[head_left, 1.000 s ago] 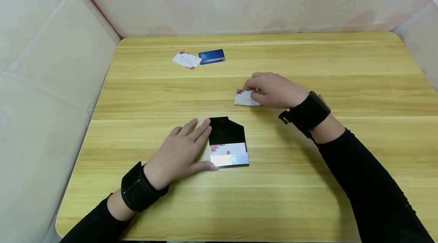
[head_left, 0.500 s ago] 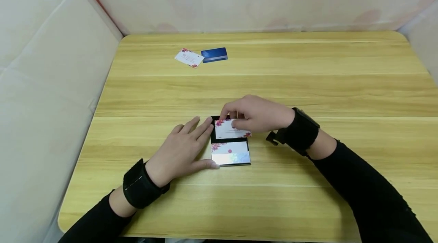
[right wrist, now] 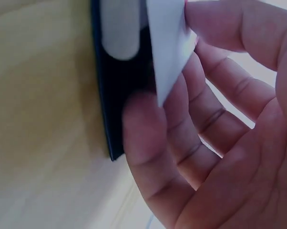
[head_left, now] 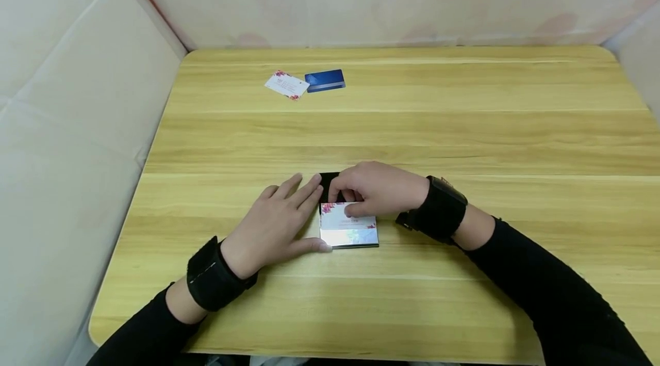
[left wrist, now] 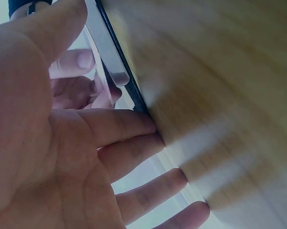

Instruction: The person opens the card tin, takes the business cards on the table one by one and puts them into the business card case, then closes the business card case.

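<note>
A card holder (head_left: 350, 238) lies on the table in the head view, its black flap (head_left: 329, 183) folded back and its shiny metal front towards me. My right hand (head_left: 378, 185) pinches a white business card (head_left: 334, 218) with pink flowers between thumb and fingers. The card's lower edge meets the metal front; how deep it sits cannot be seen. My left hand (head_left: 273, 223) rests along the holder's left side, fingers straight, thumb at the lower corner. In the right wrist view the card (right wrist: 167, 52) stands tilted off the black flap (right wrist: 117, 109).
Towards the back of the wooden table (head_left: 464, 125), another white business card (head_left: 287, 85) with pink flowers lies touching a blue card (head_left: 325, 81). Pale fabric walls (head_left: 361, 5) stand behind and at the sides.
My right hand has brought the business card from the middle of the table leftward and towards me, down onto the card holder. The left hand has stayed beside the holder.
</note>
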Tool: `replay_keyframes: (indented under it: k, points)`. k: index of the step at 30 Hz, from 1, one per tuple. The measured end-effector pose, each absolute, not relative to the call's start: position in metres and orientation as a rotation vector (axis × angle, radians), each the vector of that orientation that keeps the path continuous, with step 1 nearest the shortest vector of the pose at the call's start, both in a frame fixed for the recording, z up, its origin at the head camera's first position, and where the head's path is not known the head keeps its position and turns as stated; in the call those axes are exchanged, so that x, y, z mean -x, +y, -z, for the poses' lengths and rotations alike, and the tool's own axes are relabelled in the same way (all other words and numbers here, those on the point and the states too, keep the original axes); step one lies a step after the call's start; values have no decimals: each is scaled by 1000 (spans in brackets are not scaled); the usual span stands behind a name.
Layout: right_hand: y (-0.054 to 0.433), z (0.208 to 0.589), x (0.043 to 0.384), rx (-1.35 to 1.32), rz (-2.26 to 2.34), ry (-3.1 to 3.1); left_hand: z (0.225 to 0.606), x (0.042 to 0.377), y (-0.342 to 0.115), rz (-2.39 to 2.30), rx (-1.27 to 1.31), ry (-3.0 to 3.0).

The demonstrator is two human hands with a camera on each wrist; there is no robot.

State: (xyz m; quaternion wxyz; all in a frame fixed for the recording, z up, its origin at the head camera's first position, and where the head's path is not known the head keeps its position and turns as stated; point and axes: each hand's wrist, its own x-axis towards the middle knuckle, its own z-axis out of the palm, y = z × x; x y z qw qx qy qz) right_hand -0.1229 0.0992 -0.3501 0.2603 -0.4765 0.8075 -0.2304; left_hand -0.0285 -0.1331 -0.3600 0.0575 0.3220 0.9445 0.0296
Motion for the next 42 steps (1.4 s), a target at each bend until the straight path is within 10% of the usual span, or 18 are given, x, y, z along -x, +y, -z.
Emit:
replay_keyframes:
  k: [20, 42]
  points:
    - [94, 350, 112, 1349, 504, 2201, 361, 27, -133, -76, -977, 2852]
    - [4, 351, 245, 1189, -84, 2540, 367, 33, -135, -87, -959, 2833]
